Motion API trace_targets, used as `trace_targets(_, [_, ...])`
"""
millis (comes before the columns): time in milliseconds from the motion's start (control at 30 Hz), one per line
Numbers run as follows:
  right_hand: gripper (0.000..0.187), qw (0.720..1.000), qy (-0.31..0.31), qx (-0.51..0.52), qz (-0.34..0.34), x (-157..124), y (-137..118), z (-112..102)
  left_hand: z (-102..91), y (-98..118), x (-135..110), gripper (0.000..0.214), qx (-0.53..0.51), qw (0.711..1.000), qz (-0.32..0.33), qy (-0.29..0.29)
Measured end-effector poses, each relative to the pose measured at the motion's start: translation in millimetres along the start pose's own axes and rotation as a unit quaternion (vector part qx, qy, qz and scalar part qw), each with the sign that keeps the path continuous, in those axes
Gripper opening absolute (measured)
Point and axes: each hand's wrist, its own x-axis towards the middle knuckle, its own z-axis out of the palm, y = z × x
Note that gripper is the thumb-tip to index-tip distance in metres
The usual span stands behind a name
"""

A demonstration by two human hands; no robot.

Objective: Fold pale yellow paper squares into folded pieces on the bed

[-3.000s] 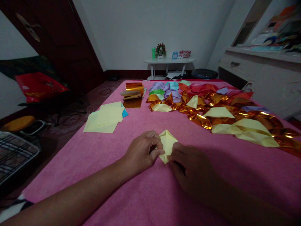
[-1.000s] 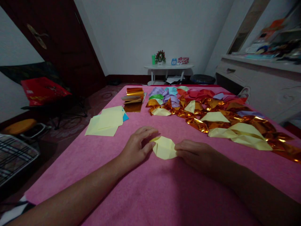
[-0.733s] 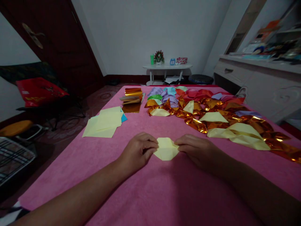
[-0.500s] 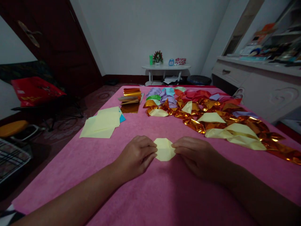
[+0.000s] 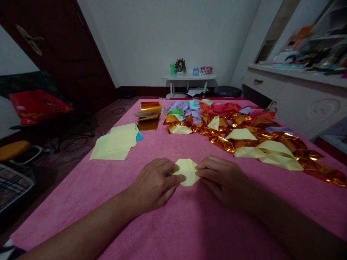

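Observation:
A small piece of folded yellow paper (image 5: 188, 169), roughly eight-sided, lies between my hands just above the pink cloth (image 5: 173, 220). My left hand (image 5: 157, 182) pinches its left edge, and the thumb reaches in over the paper's face. On the opposite edge, my right hand (image 5: 221, 177) grips the paper between thumb and fingers. Creases run across its surface. Whether the paper rests on the cloth or is slightly lifted, I cannot tell.
Flat yellow sheets (image 5: 115, 142) lie at left, with a blue corner (image 5: 139, 136) beneath. Behind them is a stack of gold foil sheets (image 5: 149, 117). Many folded paper pieces (image 5: 241, 135), gold, yellow, red and purple, spread across the far right. A white side table (image 5: 189, 77) stands by the wall.
My left thumb has slid inward over the paper's face. My right hand keeps its hold on the other edge. The whole view has shifted slightly.

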Motion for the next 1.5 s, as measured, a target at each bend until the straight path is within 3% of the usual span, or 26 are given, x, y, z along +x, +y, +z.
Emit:
trace_targets(333, [0.016, 0.998, -0.058, -0.026, 0.031, 3.8, -0.6, 3.6, -0.6, 0.4, 1.8, 0.029, -0.053, 0.998, -0.019, 0.002])
trace_targets(733, [0.012, 0.998, -0.026, -0.017, 0.058, 6.3, -2.2, 8.2, 10.7, -4.1, 1.4, 0.022, -0.111, 0.990, -0.039, 0.073])
trace_targets(867, [0.014, 0.995, 0.006, 0.040, 0.095, 10.1, 4.8, 13.4, 12.4, -6.0, 7.6, 0.016, -0.165, 0.977, -0.097, 0.093])
trace_targets(1033, [0.011, 0.973, 0.010, 0.058, 0.222, 20.1, 6.4, 17.6, 14.5, -9.1, 16.9, 0.017, -0.224, 0.952, -0.188, 0.095])
trace_targets(1500, [0.006, 0.946, 0.042, -0.013, 0.322, 29.1, -0.2, 25.8, 11.6, -5.3, 16.8, 0.015, -0.083, 0.946, -0.305, 0.072])
